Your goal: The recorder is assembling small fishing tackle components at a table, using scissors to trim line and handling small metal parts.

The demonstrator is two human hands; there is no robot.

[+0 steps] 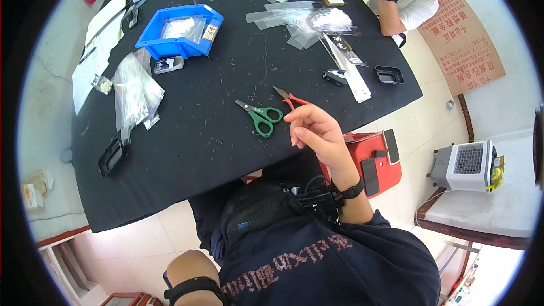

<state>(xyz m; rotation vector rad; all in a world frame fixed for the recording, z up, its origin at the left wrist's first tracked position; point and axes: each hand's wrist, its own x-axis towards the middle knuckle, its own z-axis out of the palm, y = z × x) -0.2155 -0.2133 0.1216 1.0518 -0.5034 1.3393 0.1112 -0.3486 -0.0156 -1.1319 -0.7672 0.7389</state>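
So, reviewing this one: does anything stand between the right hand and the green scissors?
Nothing visible does: only black tablecloth shows between the right hand and the green scissors. The red-handled pliers lie close by, toward the table's far side.

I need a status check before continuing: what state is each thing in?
Right hand: half-curled, nothing visibly gripped
Left hand: out of view
Green scissors: blades look shut
Red pliers: lying on the table, jaw opening unclear
Blue bin: open, holding clear bags
Rightmost black tray: open side up
Air cooler: upright, running or not unclear
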